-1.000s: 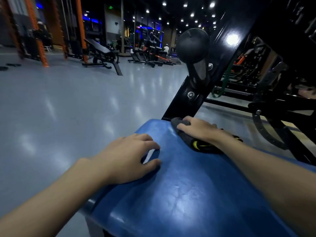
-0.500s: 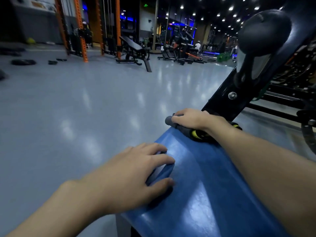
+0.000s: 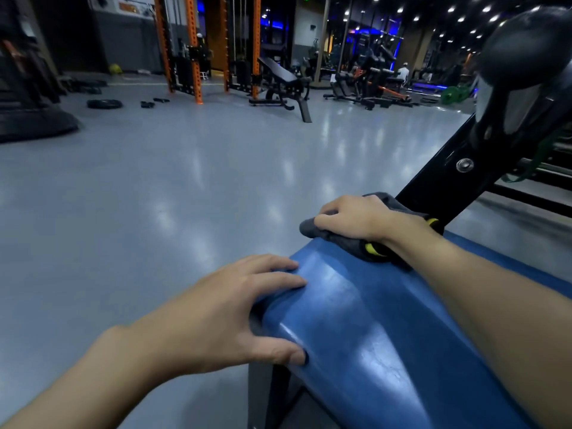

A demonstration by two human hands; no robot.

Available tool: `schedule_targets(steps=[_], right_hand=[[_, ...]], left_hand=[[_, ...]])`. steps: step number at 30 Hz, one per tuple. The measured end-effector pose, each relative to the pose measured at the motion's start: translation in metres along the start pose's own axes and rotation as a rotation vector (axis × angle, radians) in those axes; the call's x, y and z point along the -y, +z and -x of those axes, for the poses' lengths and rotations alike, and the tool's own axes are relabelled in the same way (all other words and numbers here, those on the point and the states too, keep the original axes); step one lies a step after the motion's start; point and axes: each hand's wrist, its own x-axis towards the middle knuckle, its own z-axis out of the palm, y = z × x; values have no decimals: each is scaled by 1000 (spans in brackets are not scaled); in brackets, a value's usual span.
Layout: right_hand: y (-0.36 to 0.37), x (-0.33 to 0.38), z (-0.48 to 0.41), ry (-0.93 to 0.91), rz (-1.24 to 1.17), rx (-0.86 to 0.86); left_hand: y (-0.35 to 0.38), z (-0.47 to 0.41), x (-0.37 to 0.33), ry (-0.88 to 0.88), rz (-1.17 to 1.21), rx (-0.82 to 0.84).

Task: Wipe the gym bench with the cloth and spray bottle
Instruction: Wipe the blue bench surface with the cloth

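Left hand (image 3: 229, 311), lower centre of frame: fingers nearly straight and slightly spread, lying flat on top of the blue padded bench (image 3: 387, 335), thumb pressed against the pad's near edge. It held nothing and only rested on the pad.

Right hand (image 3: 356, 218), centre right: fingers curled down over the bunched dark grey cloth with yellow trim (image 3: 370, 249), gripping it and pressing it onto the far end of the bench pad. A fold of cloth stuck out left of the fingertips, and more showed under the wrist.

The cloth sat just beside the glossy black steel frame bar (image 3: 433, 184), which ran diagonally up toward the upper right; whether they touched, I couldn't tell.

Glossy grey floor (image 3: 185, 196) filled the left and middle. At the top centre stood a black incline bench (image 3: 278, 77), with orange rack uprights (image 3: 192, 48) to its left.
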Motion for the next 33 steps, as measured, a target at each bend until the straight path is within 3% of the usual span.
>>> schedule_targets(steps=[3,8,15,22,28,33], right_hand=[[4,17,11,-33,-15,36],[15,49,40,-143,24,36],[23,64,99,-345,21,36],[11,2,81,-2,-65,29],[22,-16,96,14,-43,-15],[10,-42,86,207,-104,-89]], left_hand=[[-2,5,0,-69,-18,-23],[6,11,-9,-335,-128,-128],[6,13,-15,-346,-62,-157],[-2,9,-20,-258,-8,-100],[-11,-6,-14,-259,76,123],[0,-22,-24,-247,-35,133]])
